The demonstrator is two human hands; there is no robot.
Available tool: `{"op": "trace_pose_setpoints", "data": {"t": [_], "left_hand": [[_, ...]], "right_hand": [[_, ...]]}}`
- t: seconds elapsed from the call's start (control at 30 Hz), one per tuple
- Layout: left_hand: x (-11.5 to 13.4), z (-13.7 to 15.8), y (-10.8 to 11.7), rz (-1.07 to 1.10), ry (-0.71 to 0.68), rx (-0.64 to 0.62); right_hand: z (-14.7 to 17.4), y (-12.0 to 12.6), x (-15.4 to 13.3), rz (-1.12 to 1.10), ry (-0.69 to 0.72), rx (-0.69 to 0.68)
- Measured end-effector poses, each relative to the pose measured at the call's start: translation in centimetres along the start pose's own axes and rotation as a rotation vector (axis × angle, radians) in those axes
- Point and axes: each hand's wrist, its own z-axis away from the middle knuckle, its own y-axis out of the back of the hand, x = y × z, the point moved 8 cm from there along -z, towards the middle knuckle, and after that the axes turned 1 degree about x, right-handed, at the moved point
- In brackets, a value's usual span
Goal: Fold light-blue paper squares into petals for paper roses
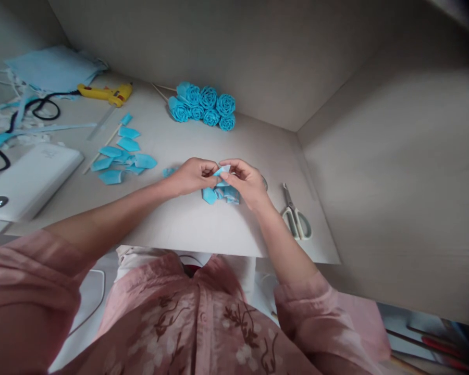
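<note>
- Pale counter [172, 224] boxed in by plain grey walls [219, 41], light dim; loose bits crowd its left side.
- Left hand [193, 175] and right hand [247, 181] meet near mid-counter, both pinching one light-blue petal piece [223, 170] between thumb and fingers.
- Held piece sits just above other cut pieces [232, 195]. Material looks thin and soft; uneven pull between the two thumbs could tear it or stretch an edge out of shape.
- Hold is at the fingertips only. A slip would probably drop the piece among lookalikes right below, hard to pick out again.
- Lower pieces partly hidden by the right hand; a sinking wrist could crush or scatter them.
- Left forearm [121, 213] passes near the loose petals [128, 145] and thin stick [110, 139]. Sideways sweep might drag petals or roll the stick.
- Scissors [295, 221] lie just right of the right forearm [285, 245], handles toward the near edge. Arm swinging outward could knock them; tips point away from the person, which lessens the danger.
- Yellow glue gun [108, 95] at far left, dark cord [64, 94] trailing from it. Cannot tell if hot. A snagged cord could drag the gun.
- White power bank [39, 172] near the left front edge; a bump from the left arm might shift it.
- Blue roses [208, 99] at the back, well apart from both hands: low risk, I judge.
</note>
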Motion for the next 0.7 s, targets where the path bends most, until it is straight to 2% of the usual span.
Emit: {"op": "trace_pose_setpoints", "data": {"t": [0.2,0.47,0.7], "left_hand": [[0.2,0.1,-0.4,0.061,0.026,-0.064],[0.1,0.4,-0.3,0.180,0.143,-0.079],[0.2,0.5,-0.4,0.255,0.155,-0.086]], "right_hand": [[0.3,0.2,-0.8,0.099,0.085,0.045],[1.2,0.3,-4.8,0.340,0.451,0.087],[1.3,0.2,-4.9,0.430,0.502,0.088]]}}
